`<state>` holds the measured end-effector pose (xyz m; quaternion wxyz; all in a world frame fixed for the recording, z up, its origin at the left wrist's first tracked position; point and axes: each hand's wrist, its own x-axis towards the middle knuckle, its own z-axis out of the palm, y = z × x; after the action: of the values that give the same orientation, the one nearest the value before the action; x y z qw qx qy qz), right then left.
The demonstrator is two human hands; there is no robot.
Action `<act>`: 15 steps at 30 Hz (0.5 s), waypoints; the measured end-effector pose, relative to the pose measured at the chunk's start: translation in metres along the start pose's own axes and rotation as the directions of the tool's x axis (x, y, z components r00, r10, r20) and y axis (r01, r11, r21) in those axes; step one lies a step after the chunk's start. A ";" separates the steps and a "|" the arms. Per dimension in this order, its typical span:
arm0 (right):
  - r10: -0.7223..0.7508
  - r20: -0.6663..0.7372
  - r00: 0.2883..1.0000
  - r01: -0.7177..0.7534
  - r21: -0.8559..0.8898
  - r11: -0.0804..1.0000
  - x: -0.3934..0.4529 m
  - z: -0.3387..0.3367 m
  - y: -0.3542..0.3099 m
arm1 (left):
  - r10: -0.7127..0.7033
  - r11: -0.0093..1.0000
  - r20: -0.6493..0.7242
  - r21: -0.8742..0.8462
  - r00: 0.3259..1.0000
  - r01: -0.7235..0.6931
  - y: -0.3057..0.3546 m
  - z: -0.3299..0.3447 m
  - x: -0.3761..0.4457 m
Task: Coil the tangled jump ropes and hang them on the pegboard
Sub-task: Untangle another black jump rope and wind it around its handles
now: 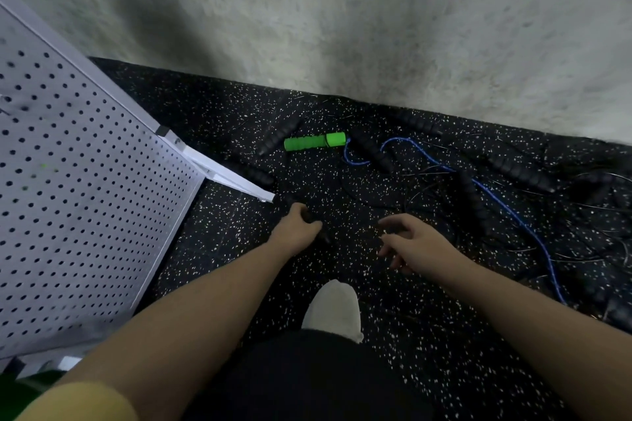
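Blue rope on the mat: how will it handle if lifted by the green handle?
Probably floppy: the blue rope lies in loose curves. It may drag black ropes along, since it crosses them. The ridged green handle looks grippy, but round enough to roll.

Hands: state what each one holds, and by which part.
The left hand grips a black jump rope handle around its upper end. The right hand holds nothing; its fingers hang loosely curled above the mat.

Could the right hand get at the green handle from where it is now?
Probably yes. The green handle lies in the open on the floor mat beyond the right hand, which hangs open and holds nothing. Only a black handle and blue rope lie beside it, not over it.
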<state>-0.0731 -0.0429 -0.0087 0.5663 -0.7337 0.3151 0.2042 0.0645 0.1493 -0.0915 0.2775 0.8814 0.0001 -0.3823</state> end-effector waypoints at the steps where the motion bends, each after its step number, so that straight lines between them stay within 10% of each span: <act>1: 0.005 -0.001 1.000 -0.005 -0.002 1.000 0.005 -0.002 0.003 | -0.024 1.000 -0.022 -0.002 0.999 0.024 0.001 0.001 0.008; 15: 0.028 0.010 1.000 -0.028 -0.056 0.998 0.033 -0.026 0.036 | -0.331 0.890 -0.184 -0.388 0.925 0.241 0.009 0.024 0.059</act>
<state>-0.0761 -0.0814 -0.0489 0.5443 -0.7437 0.3164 0.2248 0.0915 0.1177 -0.1404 0.3713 0.8464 0.2349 -0.3009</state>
